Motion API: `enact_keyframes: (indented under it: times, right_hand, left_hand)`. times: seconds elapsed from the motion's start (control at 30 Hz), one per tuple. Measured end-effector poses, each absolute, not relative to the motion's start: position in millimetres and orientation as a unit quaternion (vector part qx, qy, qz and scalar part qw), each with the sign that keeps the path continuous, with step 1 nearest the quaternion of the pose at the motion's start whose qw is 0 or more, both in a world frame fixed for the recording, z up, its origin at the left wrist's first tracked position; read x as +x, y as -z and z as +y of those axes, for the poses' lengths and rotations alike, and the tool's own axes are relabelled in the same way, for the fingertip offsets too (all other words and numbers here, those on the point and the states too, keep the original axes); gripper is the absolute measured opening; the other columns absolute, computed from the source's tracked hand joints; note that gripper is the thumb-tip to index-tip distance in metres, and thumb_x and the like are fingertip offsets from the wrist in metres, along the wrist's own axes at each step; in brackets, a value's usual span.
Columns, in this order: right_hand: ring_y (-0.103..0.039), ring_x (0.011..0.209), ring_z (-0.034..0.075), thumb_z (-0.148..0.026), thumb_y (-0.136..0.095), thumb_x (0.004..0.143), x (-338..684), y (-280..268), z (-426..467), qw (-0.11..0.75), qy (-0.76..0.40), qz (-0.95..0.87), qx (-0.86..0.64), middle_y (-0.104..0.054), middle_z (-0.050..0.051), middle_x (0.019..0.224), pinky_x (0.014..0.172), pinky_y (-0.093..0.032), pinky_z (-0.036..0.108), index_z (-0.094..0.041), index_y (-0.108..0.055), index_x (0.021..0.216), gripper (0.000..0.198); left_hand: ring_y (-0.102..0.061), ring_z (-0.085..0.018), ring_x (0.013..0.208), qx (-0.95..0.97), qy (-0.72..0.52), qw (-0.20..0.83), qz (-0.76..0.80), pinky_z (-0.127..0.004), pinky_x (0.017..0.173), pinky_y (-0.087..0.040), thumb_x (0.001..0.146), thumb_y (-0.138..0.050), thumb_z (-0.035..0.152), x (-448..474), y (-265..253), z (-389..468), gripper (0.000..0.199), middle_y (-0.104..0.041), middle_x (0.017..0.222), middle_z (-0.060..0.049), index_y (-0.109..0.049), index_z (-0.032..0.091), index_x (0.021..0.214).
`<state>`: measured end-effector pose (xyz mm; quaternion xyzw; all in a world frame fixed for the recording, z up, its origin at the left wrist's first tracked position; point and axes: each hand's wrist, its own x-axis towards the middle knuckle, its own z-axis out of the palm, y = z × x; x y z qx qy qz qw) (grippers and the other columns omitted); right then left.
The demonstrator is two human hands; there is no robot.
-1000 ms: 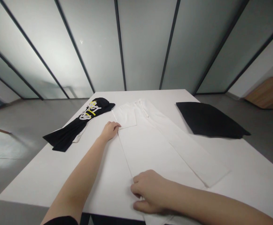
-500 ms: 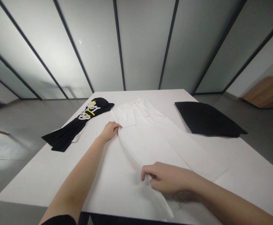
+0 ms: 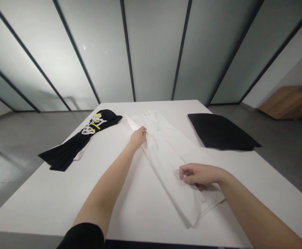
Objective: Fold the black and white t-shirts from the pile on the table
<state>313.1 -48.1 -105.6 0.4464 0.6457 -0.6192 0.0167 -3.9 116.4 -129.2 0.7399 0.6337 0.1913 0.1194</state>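
A white shirt (image 3: 161, 162) lies across the middle of the white table, its collar end away from me and its hem towards me. My left hand (image 3: 138, 137) pinches the shirt near the sleeve, and the cloth there stands up in a slanted crease. Closer to me, my right hand (image 3: 201, 174) is curled with fingertips and thumb together on the shirt's lower side, which is lifted and partly turned over. That hand hides some of the hem, which hangs in loose folds beneath it.
A black garment with white and yellow lettering (image 3: 94, 126) lies bunched at the table's left side. Flat black cloth (image 3: 220, 131) rests on the right. Beyond the white table (image 3: 88, 197) stand frosted panels; a wooden piece (image 3: 291, 102) is at far right.
Both hands have moved inward to the right, carrying the shirt's left side over towards its middle. My right hand has also risen further from the near edge. The view has shifted slightly.
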Motion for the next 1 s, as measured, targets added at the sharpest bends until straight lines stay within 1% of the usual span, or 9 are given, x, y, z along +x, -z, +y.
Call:
enact_keyframes:
  times: [0.07,0.2,0.4,0.47,0.53,0.6,0.7,0.9,1.0]
  right_hand:
    - [-0.045,0.058,0.009,-0.032,-0.074,0.084,308,108,-50,0.010,0.615,0.644,0.455,-0.048,-0.006,0.076,0.047,-0.042,0.020,-0.021,-0.064,0.101,0.022]
    - [-0.043,0.059,0.009,-0.027,-0.075,0.083,292,109,-60,-0.017,0.623,0.625,0.471,-0.046,-0.007,0.077,0.046,-0.038,0.018,-0.021,-0.066,0.101,0.021]
    - [-0.044,0.057,0.007,-0.024,-0.074,0.086,259,115,-82,-0.065,0.660,0.614,0.427,-0.047,-0.007,0.077,0.048,-0.043,0.018,-0.021,-0.065,0.102,0.019]
    - [-0.047,0.056,0.007,-0.026,-0.073,0.089,249,116,-89,-0.073,0.665,0.618,0.414,-0.047,-0.008,0.077,0.049,-0.045,0.018,-0.021,-0.065,0.104,0.018]
    - [-0.049,0.050,0.006,-0.027,-0.070,0.093,243,116,-93,-0.059,0.666,0.626,0.401,-0.047,-0.009,0.075,0.046,-0.043,0.017,-0.021,-0.064,0.109,0.018]
    - [-0.049,0.043,0.005,-0.027,-0.068,0.095,241,114,-94,-0.031,0.667,0.632,0.393,-0.050,-0.010,0.073,0.042,-0.040,0.017,-0.021,-0.064,0.112,0.019]
    - [-0.049,0.039,0.005,-0.025,-0.068,0.095,246,109,-92,-0.009,0.665,0.629,0.402,-0.052,-0.010,0.071,0.038,-0.038,0.016,-0.022,-0.064,0.113,0.019]
    - [-0.058,0.043,0.008,-0.025,-0.070,0.093,261,108,-85,0.050,0.667,0.621,0.409,-0.053,-0.010,0.066,0.036,-0.033,0.014,-0.021,-0.066,0.114,0.022]
    - [-0.054,0.040,0.008,-0.026,-0.071,0.093,265,109,-82,0.061,0.662,0.623,0.412,-0.054,-0.011,0.063,0.035,-0.030,0.014,-0.021,-0.066,0.114,0.023]
  left_hand:
    - [-0.076,-0.029,0.109,0.733,-0.137,0.094,0.660,-0.039,0.090,-0.056,0.108,-0.041,0.028,9,136,116,0.035,-0.080,0.114,-0.015,-0.066,0.024,0.133]
    - [-0.076,-0.031,0.113,0.726,-0.054,0.063,0.683,-0.041,0.092,-0.057,0.108,-0.039,0.026,11,142,115,0.038,-0.079,0.117,-0.018,-0.063,0.024,0.138]
    - [-0.076,-0.036,0.115,0.709,0.005,0.039,0.705,-0.046,0.090,-0.057,0.108,-0.037,0.024,-32,133,102,0.042,-0.078,0.119,-0.021,-0.061,0.024,0.142]
    - [-0.076,-0.037,0.115,0.685,0.022,0.034,0.728,-0.046,0.089,-0.058,0.106,-0.039,0.021,-48,129,98,0.042,-0.078,0.119,-0.022,-0.062,0.023,0.140]
    - [-0.076,-0.037,0.116,0.660,0.037,0.031,0.750,-0.045,0.089,-0.058,0.102,-0.045,0.017,-60,126,96,0.040,-0.077,0.120,-0.023,-0.065,0.021,0.136]
    - [-0.076,-0.038,0.117,0.647,0.036,0.031,0.761,-0.045,0.089,-0.058,0.098,-0.049,0.015,-65,122,97,0.038,-0.077,0.123,-0.025,-0.069,0.019,0.130]
    - [-0.075,-0.038,0.118,0.647,-0.002,0.037,0.761,-0.046,0.090,-0.059,0.097,-0.050,0.016,-58,117,101,0.034,-0.076,0.124,-0.025,-0.072,0.018,0.123]
    - [-0.076,-0.038,0.115,0.655,-0.073,0.047,0.750,-0.045,0.089,-0.059,0.099,-0.050,0.020,-20,121,112,0.033,-0.077,0.121,-0.025,-0.071,0.016,0.124]
    - [-0.076,-0.035,0.116,0.654,-0.079,0.055,0.751,-0.042,0.089,-0.058,0.101,-0.046,0.020,-6,128,116,0.034,-0.077,0.121,-0.023,-0.068,0.018,0.127]
